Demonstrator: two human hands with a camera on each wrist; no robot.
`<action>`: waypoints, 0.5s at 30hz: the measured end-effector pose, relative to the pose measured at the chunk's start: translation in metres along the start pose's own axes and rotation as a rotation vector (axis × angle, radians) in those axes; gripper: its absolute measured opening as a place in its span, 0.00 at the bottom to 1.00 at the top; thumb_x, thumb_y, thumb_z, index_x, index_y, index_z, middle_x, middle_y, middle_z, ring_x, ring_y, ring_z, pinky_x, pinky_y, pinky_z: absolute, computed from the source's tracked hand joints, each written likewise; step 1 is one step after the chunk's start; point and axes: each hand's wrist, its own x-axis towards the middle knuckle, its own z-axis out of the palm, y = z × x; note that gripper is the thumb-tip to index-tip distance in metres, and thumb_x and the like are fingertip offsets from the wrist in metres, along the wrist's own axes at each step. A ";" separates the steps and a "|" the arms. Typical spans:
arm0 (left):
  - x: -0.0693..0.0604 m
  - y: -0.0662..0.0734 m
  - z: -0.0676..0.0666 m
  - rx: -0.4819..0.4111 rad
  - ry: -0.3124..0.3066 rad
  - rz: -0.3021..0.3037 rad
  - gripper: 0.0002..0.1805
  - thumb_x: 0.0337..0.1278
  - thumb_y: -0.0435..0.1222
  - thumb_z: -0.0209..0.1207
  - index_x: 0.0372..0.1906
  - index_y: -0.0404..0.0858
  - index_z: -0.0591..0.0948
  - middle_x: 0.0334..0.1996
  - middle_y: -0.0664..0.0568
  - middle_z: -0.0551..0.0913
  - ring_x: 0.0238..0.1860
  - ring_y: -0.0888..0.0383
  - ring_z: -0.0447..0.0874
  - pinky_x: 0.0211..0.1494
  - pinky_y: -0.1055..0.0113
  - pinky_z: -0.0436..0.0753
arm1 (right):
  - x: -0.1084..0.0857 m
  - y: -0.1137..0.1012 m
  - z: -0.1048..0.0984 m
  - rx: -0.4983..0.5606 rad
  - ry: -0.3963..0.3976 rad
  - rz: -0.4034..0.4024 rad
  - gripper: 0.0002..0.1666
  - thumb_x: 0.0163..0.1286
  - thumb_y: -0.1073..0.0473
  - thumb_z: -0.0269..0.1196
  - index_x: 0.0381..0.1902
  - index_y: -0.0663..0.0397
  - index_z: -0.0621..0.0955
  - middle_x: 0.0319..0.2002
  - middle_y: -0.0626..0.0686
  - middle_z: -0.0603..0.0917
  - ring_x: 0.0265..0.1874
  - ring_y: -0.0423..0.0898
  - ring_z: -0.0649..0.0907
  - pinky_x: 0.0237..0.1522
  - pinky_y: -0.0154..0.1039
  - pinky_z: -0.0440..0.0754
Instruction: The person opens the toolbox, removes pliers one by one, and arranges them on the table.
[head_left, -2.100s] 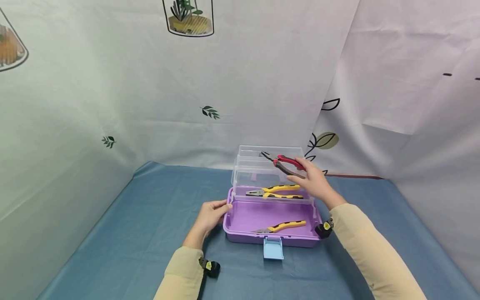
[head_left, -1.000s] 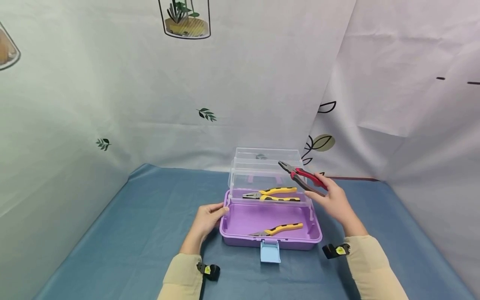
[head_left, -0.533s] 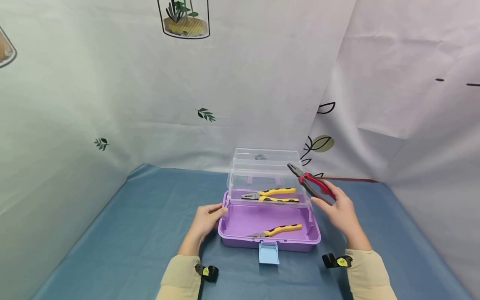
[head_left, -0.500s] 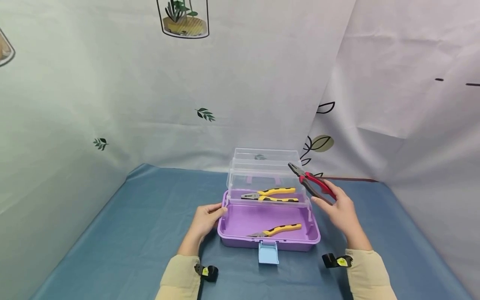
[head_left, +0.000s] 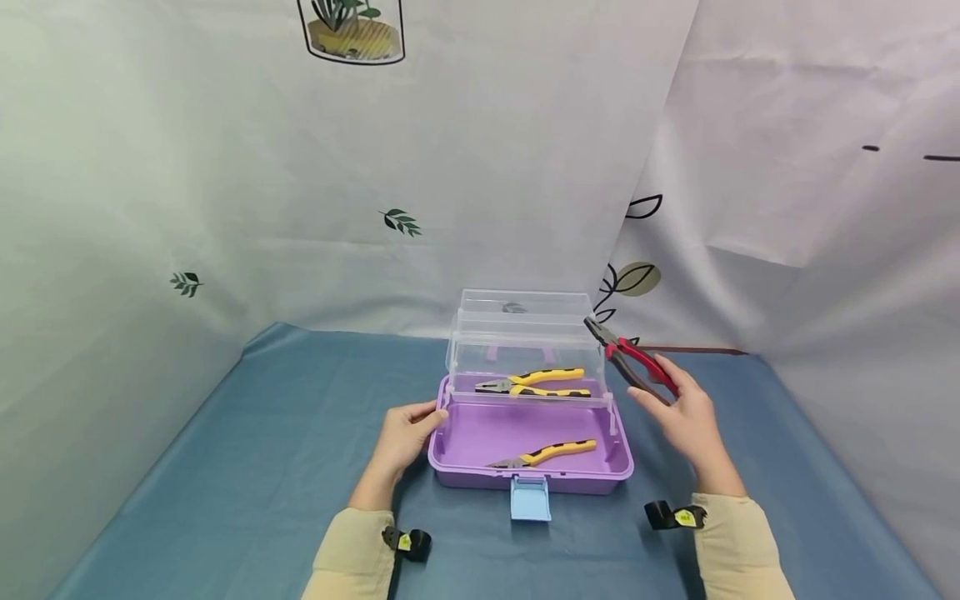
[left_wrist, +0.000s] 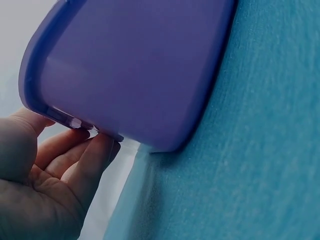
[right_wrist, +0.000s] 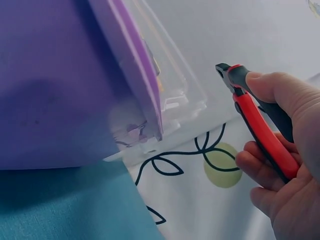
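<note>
A purple toolbox [head_left: 480, 478] stands open on the blue cloth, its clear tray and lid raised at the back. My left hand [head_left: 401, 437] grips its left rim; in the left wrist view the fingers of that hand [left_wrist: 60, 175] meet the edge of the purple box [left_wrist: 130, 70]. My right hand [head_left: 692, 421] holds red-and-black pliers [head_left: 630, 354] by the handles, in the air right of the tray. The right wrist view shows the hand [right_wrist: 290, 165] round the pliers [right_wrist: 255, 120]. Yellow-and-black pliers [head_left: 540, 383] lie in the tray, and another yellow-handled pair [head_left: 555, 452] in the box bottom.
A light blue latch [head_left: 530, 500] hangs down at the box front. Blue cloth [head_left: 247, 467] covers the table on both sides of the box. White fabric walls [head_left: 510, 150] with printed leaves rise behind and at the sides.
My right hand has moved right with the red-and-black pliers, from over the clear tray to beside it. The left hand keeps its grip on the box rim.
</note>
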 end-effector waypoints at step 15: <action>0.000 0.000 0.000 0.041 -0.005 0.024 0.19 0.57 0.35 0.62 0.53 0.31 0.80 0.44 0.37 0.85 0.40 0.56 0.85 0.40 0.64 0.85 | 0.003 0.010 -0.008 -0.022 0.048 0.012 0.42 0.61 0.47 0.66 0.68 0.58 0.66 0.56 0.68 0.75 0.47 0.59 0.74 0.26 0.29 0.73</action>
